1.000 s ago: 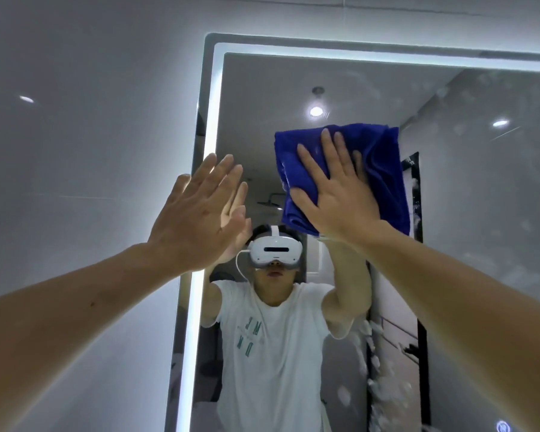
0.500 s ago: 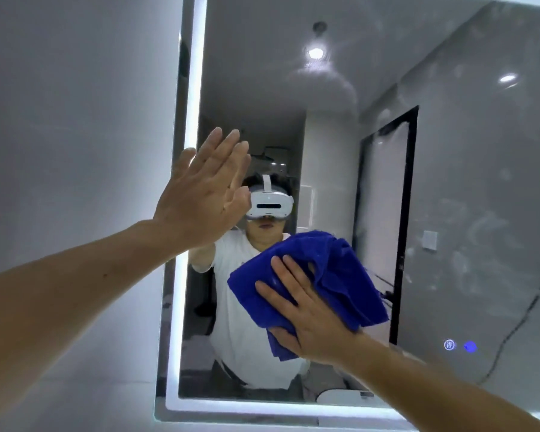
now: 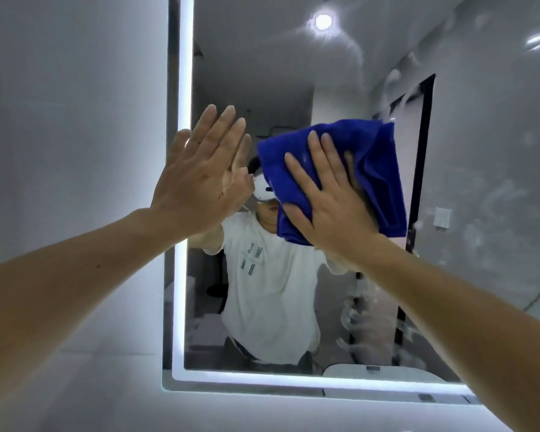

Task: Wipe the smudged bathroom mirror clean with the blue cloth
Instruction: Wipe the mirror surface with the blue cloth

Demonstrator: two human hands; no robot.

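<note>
The wall mirror has a lit white strip along its left and bottom edges. My right hand lies flat on a bunched blue cloth and presses it against the glass at mid height. My left hand is flat against the mirror near its lit left edge, fingers spread and pointing up, holding nothing. White smudges streak the glass below the cloth and to the upper right of it. The glass reflects a person in a white T-shirt.
A pale grey tiled wall runs to the left of the mirror and below it. A white fixture shows at the mirror's bottom edge. The lit bottom strip sits well below both hands.
My right hand has carried the cloth down the glass from near the top, then back up to mid height. My left hand has stayed flat near the left edge.
</note>
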